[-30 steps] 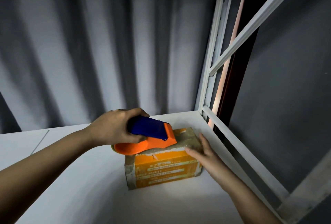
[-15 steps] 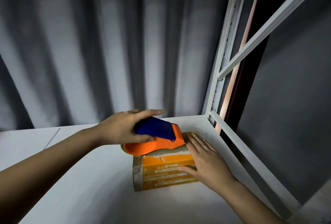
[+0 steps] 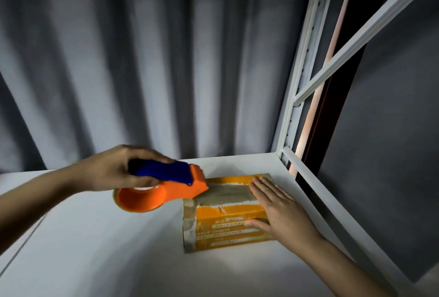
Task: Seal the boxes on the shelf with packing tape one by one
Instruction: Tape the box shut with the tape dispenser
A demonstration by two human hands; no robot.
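Box: the orange box (image 3: 228,223) sat at 5 o'clock on the white shelf (image 3: 95,261).
Left hand: the left hand (image 3: 118,169) gripped the tape dispenser (image 3: 161,188), its nose at the box's 9 o'clock edge.
Right hand: the right hand (image 3: 278,209) lay flat, fingers straight, pressing the box's 3 o'clock end.
Progress: a tape strip (image 3: 225,193) crossed the top, apparently uncut; other boxes unseen.

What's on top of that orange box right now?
On the box top lies a strip of tape. The right hand rests flat on its right end, and the dispenser nose touches its left end. The part under the hand is hidden.

box (image 3: 228,225): orange, white print | tape dispenser (image 3: 164,190): orange, blue handle | shelf (image 3: 95,249): white | curtain (image 3: 142,59): grey, possibly striped
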